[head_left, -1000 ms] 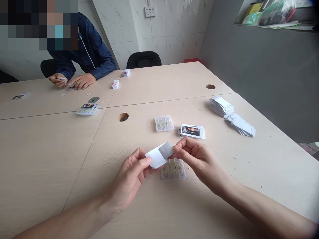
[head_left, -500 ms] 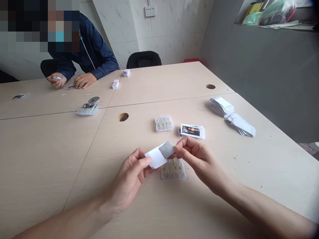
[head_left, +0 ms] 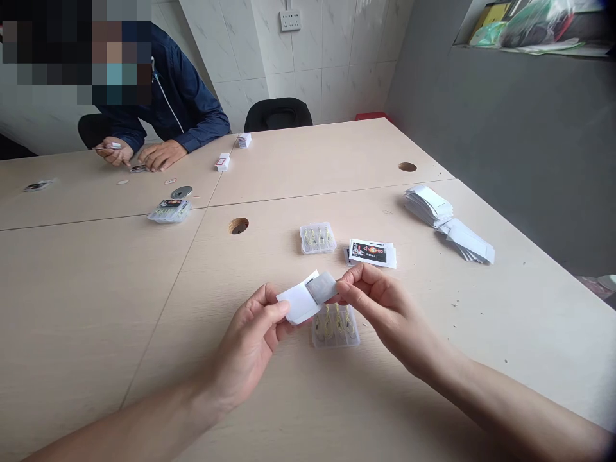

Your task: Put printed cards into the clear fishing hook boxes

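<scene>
My left hand (head_left: pixel 262 327) pinches a white paper card (head_left: pixel 299 304) between thumb and fingers. A small grey translucent piece (head_left: pixel 322 288) overlaps the card's right end, and the thumb and index finger of my right hand (head_left: pixel 375 295) grip its right edge. Just below them lies a clear divided case (head_left: pixel 335 330) with yellowish looped items inside; the card and fingers cover its upper left part. A similar clear case (head_left: pixel 317 238) sits farther back, left of a small pile of printed cards (head_left: pixel 371 253).
Two fanned stacks of white paper, one (head_left: pixel 428 205) behind the other (head_left: pixel 466 241), lie at the right. Across the table (head_left: pixel 298 173) a person in a blue jacket (head_left: pixel 192 102) handles small items. More clear cases (head_left: pixel 170 211) and a metal disc (head_left: pixel 181 192) are at the left.
The white card has shifted slightly up and left in my left hand, and the grey piece has tilted a little. The other person's hand at the left has moved slightly right.
</scene>
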Available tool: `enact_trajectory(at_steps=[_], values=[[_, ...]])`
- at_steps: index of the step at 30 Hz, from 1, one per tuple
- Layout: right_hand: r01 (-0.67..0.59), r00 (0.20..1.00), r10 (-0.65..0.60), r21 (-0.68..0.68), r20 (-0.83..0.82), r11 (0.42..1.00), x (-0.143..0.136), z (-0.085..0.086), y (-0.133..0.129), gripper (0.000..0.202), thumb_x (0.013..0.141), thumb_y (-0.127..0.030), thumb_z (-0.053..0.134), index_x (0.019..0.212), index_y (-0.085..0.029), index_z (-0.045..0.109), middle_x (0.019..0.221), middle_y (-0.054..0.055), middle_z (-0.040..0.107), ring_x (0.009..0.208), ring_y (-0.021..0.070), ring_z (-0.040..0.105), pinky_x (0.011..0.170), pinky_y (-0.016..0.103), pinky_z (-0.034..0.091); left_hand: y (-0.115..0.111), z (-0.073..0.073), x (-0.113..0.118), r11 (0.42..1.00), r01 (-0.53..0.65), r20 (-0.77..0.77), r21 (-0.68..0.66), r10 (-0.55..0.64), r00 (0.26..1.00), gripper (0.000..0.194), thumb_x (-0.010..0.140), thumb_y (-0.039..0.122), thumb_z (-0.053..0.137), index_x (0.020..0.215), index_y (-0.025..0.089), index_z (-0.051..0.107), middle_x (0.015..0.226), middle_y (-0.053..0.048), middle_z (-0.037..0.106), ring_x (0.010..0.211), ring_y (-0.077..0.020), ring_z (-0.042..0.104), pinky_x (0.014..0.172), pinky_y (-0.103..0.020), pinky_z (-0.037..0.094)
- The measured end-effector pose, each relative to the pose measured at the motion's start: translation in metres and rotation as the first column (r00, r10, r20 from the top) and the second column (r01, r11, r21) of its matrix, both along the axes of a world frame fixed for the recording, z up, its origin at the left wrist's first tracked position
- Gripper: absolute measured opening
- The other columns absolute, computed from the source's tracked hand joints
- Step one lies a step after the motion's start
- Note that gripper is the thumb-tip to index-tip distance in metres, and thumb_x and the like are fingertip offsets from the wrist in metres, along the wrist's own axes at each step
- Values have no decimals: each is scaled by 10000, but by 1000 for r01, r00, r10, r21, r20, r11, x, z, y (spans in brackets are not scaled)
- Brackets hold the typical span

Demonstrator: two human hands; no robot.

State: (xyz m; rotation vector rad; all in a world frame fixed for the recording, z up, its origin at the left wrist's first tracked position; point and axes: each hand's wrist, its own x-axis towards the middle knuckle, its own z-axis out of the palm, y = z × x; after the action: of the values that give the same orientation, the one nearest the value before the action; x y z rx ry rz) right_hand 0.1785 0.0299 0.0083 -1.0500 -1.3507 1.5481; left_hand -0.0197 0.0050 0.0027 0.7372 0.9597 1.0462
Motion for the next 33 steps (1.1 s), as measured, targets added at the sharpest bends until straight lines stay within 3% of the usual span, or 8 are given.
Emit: enact_trajectory(at_steps=[16, 25, 33], values=[[-2, 998, -2, -65, -69, 998, 0, 1, 2, 199, 916, -358, 562, 796, -200, 554, 810, -3, 639, 845, 141, 618, 802, 293, 468, 0, 2, 1, 1000, 17, -3, 9, -17, 1000, 176, 917, 193, 500, 758, 191, 575, 820, -4, 618, 860, -149, 568, 805, -278, 487], [0, 1000, -1, -45, -24, 999, -1, 1, 1, 209, 924, -376, 542, 812, -199, 549, 820, 10, 629, 850, 155, 612, 797, 307, 470, 0, 0, 1, 999, -28, 33, -32, 29, 999, 133, 892, 196, 553, 774, 202, 614, 847, -4, 639, 892, -157, 583, 853, -314, 509], [-45, 999, 44, 47, 19, 998, -6, -1, -4, 217, 920, -406, 540, 844, -203, 546, 843, 23, 621, 795, 157, 578, 727, 304, 462, 1, 3, 6, 998, 57, 12, -16, -57, 998, 162, 891, 262, 583, 1038, 216, 633, 1141, -69, 650, 1089, -230, 562, 968, -388, 451]])
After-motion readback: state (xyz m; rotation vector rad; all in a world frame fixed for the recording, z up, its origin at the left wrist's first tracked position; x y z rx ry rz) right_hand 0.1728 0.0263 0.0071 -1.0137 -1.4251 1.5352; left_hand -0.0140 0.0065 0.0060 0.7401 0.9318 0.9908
